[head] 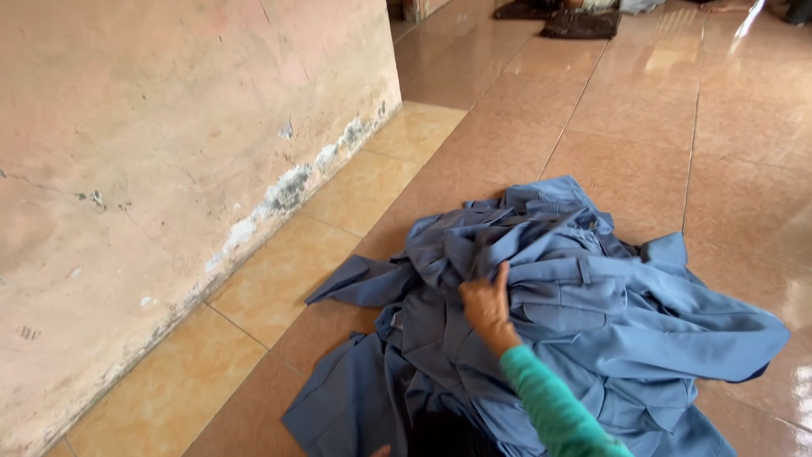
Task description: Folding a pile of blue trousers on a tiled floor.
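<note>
We see one hand with a green sleeve reaching forward onto a pile of blue clothes. From this view we cannot tell which of the two hands it is. Its fingers are closed on a fold of the blue cloth near the middle of the pile, with the thumb pointing up. The pile lies on the tiled floor, spread wide, near a worn pink wall on the left. At the far end of the floor we see dark cloth, well apart from the pile.
</note>
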